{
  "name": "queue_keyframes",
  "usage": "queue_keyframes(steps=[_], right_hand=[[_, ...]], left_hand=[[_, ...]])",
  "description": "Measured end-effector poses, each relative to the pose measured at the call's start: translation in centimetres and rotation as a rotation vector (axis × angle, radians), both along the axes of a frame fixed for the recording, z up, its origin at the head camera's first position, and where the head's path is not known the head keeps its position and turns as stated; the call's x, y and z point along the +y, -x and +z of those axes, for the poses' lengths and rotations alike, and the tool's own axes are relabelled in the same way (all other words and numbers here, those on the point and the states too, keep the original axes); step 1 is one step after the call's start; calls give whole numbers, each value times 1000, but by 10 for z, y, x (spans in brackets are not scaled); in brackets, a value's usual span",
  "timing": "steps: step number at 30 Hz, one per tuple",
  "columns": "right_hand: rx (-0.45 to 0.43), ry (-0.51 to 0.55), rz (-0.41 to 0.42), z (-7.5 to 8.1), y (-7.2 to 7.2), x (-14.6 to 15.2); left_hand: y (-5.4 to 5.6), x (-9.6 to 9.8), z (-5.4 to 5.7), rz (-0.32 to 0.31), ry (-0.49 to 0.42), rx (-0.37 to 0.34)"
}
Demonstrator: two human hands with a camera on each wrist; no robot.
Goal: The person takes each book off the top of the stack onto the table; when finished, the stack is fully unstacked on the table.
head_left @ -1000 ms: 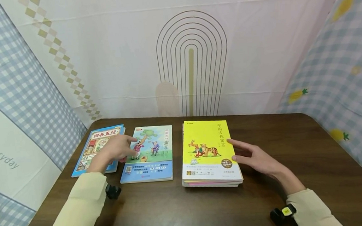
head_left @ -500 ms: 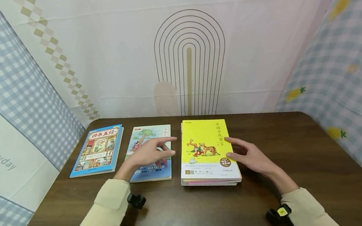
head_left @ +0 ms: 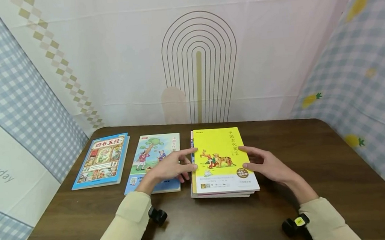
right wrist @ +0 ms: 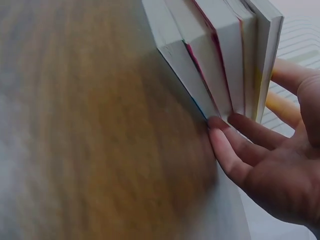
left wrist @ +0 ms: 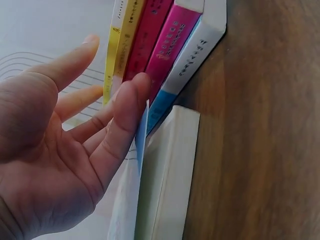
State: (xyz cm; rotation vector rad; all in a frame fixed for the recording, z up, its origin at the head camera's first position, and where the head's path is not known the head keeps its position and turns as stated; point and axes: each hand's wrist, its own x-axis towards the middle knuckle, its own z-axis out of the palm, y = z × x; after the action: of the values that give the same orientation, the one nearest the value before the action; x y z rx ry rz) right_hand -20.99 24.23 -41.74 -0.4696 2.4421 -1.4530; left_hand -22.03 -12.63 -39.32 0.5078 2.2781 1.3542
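Note:
In the head view, a stack of several books stands mid-table, topped by a yellow book (head_left: 214, 142) with a tiger picture. My left hand (head_left: 170, 166) reaches to the stack's left side, index finger and thumb at the yellow book's left edge. Its lower fingers are by the coloured spines (left wrist: 159, 42) and the slightly lifted cover (left wrist: 141, 137) of the blue-and-green book (head_left: 147, 153). My right hand (head_left: 267, 165) is at the opposite side, its thumb and index finger at the yellow book's right edge. Its other fingertips touch the page edges (right wrist: 210, 70) lower down.
A blue-bordered book (head_left: 102, 161) lies at the far left of the brown wooden table (head_left: 218, 227). Behind the table hangs a pale cloth (head_left: 123, 65) with an arch pattern, and checked cloth (head_left: 338, 74) closes off the right side.
My left hand has moved right from between the two left books to the stack's left edge. The yellow top book has shifted slightly right on the stack. My right hand has stayed beside it.

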Motion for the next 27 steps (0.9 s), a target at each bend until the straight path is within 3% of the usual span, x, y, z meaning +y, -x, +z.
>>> queue_keyframes(steps=[13,27], right_hand=[[-133,20,69,3,7,30],[-272,208,74,-1,10,30]], left_hand=[[3,8,-11,27,-11,-12],[4,6,-12,45,-13,-57]])
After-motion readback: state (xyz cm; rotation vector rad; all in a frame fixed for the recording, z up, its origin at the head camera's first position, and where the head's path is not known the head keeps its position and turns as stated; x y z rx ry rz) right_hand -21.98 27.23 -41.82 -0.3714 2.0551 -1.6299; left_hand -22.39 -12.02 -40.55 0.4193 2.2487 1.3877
